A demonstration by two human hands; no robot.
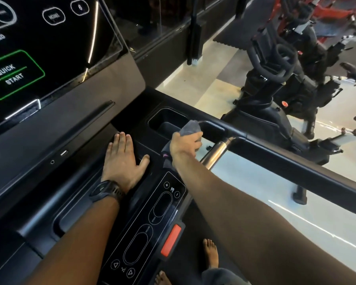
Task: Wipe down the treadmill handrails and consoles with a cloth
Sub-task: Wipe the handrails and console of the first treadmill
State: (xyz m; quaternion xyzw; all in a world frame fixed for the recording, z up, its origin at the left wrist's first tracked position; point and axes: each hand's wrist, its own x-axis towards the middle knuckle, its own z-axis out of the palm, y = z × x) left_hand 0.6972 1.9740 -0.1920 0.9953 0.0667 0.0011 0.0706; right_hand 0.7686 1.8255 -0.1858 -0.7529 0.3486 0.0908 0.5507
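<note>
Your one console (56, 58), its screen cut off at left and top, bears your left grip (121, 159) spread flat, while beside the one black handrail (296, 159) your right grip (185, 144) pinches the single grey cloth (190, 128), partly hidden by your fingers, at the cupholder (167, 120) rim.

Pale glossy floor (224, 64) ran right of the right fingers (198, 140), streaked with light. Black bike (275, 112) stood just beyond them, red machine (327, 11) farther back. Dark mat (230, 36) lay far ahead, by a dark glass wall (164, 27) with a black post (194, 38).
</note>
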